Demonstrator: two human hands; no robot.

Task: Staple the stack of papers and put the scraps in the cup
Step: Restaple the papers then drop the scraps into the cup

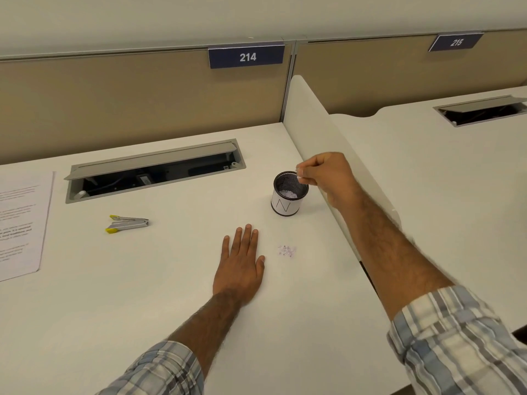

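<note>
desk [171,280]: off-white, plain.
cup [286,205]: black mesh at rim and inside; white wrap outside with thin black pen strokes.
scraps [287,250]: white, faint lilac tinge; same colour for those in the cup.
stapler [127,223]: silver-grey metal, yellow tips at one end.
papers [22,223]: white, grey-black print in lines, too blurred to read.
sleeves [456,343]: plaid; pale blue and grey bands on cream-white, both arms alike.
signs [247,56]: navy blue, white numerals, 214 and 215.
partition [114,95]: tan, plain; grey top rail.
cable hatch [154,169]: grey lid and frame, dark inside.
divider [313,124]: off-white, like the desk.
</note>
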